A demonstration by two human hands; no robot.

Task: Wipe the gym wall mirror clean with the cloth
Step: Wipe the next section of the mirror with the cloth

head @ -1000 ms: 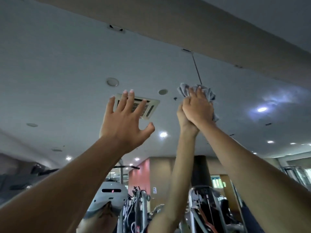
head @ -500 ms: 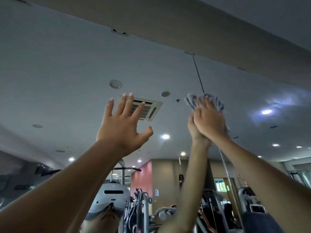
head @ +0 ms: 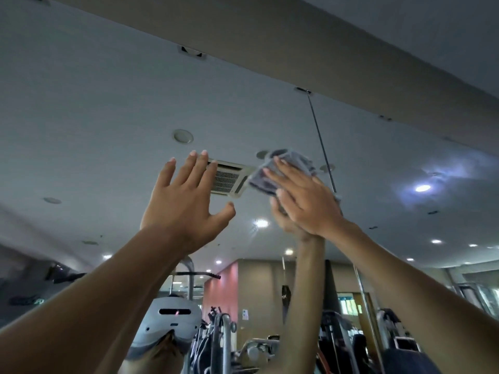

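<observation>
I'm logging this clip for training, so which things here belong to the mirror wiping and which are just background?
Job: wall mirror, grey cloth, right hand pressing it on the glass, left hand.
Background: reflected ceiling vent, gym machines, headset.

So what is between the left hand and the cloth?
Only bare mirror glass, which reflects a ceiling vent, as the head view shows.
</observation>
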